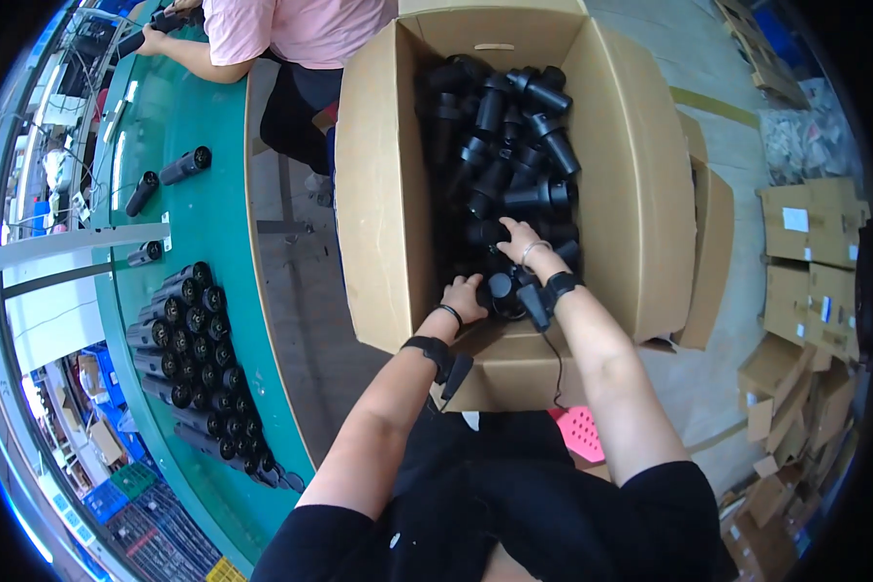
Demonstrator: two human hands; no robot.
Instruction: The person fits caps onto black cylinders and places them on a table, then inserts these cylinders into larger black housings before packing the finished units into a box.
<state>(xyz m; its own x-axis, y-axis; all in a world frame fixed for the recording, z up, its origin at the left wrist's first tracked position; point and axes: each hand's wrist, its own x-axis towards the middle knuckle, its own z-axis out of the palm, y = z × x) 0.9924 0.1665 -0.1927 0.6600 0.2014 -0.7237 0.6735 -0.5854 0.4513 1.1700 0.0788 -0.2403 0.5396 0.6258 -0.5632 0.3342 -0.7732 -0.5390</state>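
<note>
Both of my hands reach into an open cardboard box [640, 175] holding a pile of black cylindrical plastic parts [492, 112], each with a wider collar. My left hand [464, 299], at the near left of the pile, has its fingers curled over a dark part; the fingertips are partly hidden. Farther in and to the right, my right hand [522, 242] bends its fingers round the end of a black cylindrical part [485, 234]. Between the hands stands another part with its round end [501, 285] up. Black straps with small devices circle both wrists.
At left runs a green workbench [213, 194] with rows of dark cylinders [189, 349] and a few loose ones. A person in a pink shirt [301, 29] works at its far end. Cardboard cartons [810, 262] stack up at right. A pink perforated stool [580, 434] is beside me.
</note>
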